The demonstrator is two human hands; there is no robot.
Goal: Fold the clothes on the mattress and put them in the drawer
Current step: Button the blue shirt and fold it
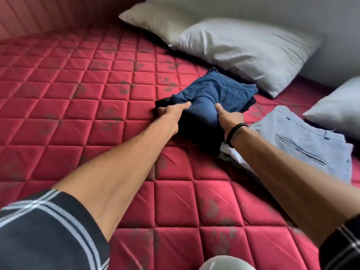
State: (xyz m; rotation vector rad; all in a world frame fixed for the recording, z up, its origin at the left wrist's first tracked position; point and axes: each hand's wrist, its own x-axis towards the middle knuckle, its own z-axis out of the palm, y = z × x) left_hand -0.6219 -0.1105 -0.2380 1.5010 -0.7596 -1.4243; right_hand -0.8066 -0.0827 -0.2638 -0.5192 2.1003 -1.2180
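A stack of folded clothes, with a blue textured garment (218, 92) on top of dark ones, lies on the red quilted mattress (87, 98). My left hand (171, 114) grips the stack's left side, thumb on top and fingers tucked under. My right hand (229, 118), with a black band on its wrist, grips the stack's right side in the same way. To the right lie light blue trousers (303, 141), folded, with pocket slits showing. A white garment (233, 154) peeks out under my right forearm.
Two white pillows (243, 47) lie along the far side against the wall, and a third (339, 112) sits at the right edge. A white rounded object (226, 264) shows at the bottom edge. No drawer is in view.
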